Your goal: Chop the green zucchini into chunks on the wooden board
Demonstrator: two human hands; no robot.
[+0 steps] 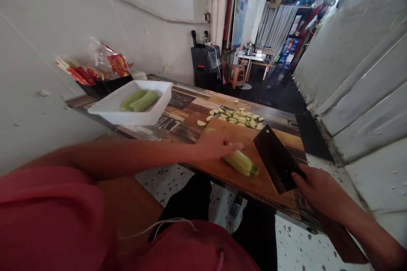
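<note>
My right hand (pixel 318 188) is closed round a dark cleaver (pixel 276 161), its broad blade tilted over the right side of the wooden cutting board (pixel 206 169). On the board lies a pale green zucchini (pixel 242 163), its stem end toward the blade; it looks cut lengthwise. My left hand (pixel 218 146), somewhat blurred, is at the zucchini's far end with a finger stretched out over it. Whether it touches the zucchini I cannot tell. Cut zucchini pieces (pixel 237 117) are scattered along the board's far edge and on the table behind it.
A white plastic tray (pixel 130 117) with two whole zucchini (pixel 144 100) stands at the table's left. Behind it, a black holder (pixel 101 88) contains wrapped chopsticks and packets. A black speaker-like box (pixel 206 65) stands beyond the table. Walls run along both sides.
</note>
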